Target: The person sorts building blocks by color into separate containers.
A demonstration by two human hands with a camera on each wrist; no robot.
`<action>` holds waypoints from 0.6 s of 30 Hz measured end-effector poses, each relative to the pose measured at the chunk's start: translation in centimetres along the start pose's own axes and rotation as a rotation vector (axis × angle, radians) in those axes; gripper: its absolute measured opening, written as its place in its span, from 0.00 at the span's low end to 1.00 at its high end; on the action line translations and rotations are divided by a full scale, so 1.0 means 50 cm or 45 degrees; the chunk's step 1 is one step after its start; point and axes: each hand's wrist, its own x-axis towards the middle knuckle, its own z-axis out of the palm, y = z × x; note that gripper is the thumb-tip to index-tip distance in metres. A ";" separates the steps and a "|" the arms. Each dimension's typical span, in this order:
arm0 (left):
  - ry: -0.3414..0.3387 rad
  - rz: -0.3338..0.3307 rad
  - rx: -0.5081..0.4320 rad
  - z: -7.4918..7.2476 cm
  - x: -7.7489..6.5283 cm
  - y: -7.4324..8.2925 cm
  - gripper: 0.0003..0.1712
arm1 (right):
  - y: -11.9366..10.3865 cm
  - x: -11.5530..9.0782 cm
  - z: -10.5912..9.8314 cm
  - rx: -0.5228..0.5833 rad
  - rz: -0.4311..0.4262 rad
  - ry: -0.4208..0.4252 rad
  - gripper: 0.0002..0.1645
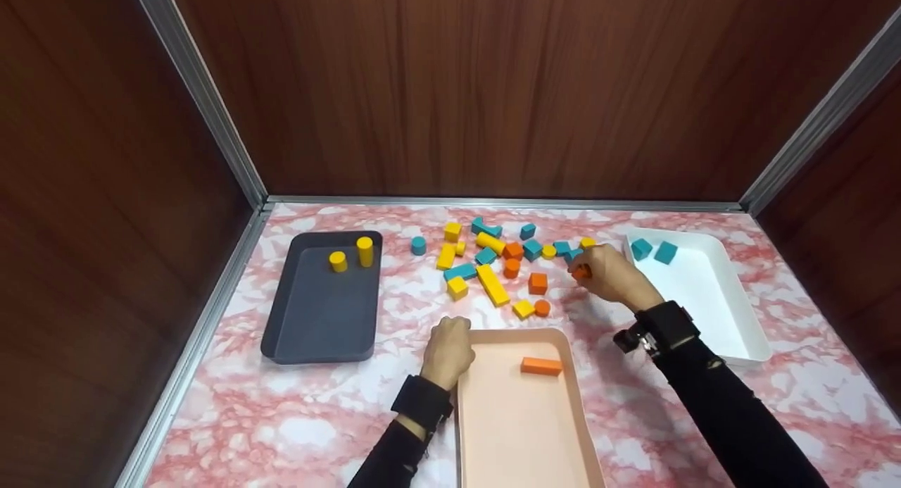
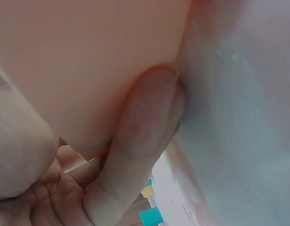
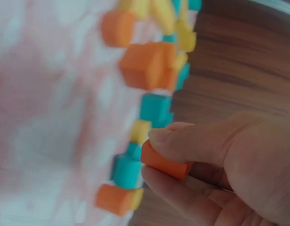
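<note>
My left hand (image 1: 448, 351) grips the far left corner of a peach tray (image 1: 517, 432). In the left wrist view its curled fingers (image 2: 147, 113) press against the tray's wall. My right hand (image 1: 611, 273), over the right end of a scatter of blocks, pinches an orange block (image 3: 164, 162) between thumb and fingertips. In the head view that block is mostly hidden by the fingers. Yellow, teal and orange blocks lie just left of this hand, among them an orange cube (image 1: 538, 284) and a long yellow block (image 1: 493, 285). One orange bar (image 1: 541, 366) lies inside the peach tray.
A dark grey tray (image 1: 320, 358) at left holds two yellow cylinders (image 1: 364, 251). At right a white tray (image 1: 735, 298) holds two teal blocks (image 1: 666, 252). Brown wood-patterned panels (image 1: 464, 86) enclose the marbled tabletop (image 1: 239, 410) at the back and sides.
</note>
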 end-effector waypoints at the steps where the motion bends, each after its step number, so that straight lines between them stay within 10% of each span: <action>1: 0.000 0.006 0.001 0.000 -0.001 0.000 0.09 | -0.009 -0.001 -0.007 -0.004 -0.016 0.015 0.10; 18: 0.008 0.011 0.002 0.003 -0.001 -0.002 0.08 | -0.237 -0.017 0.006 0.057 -0.404 -0.124 0.12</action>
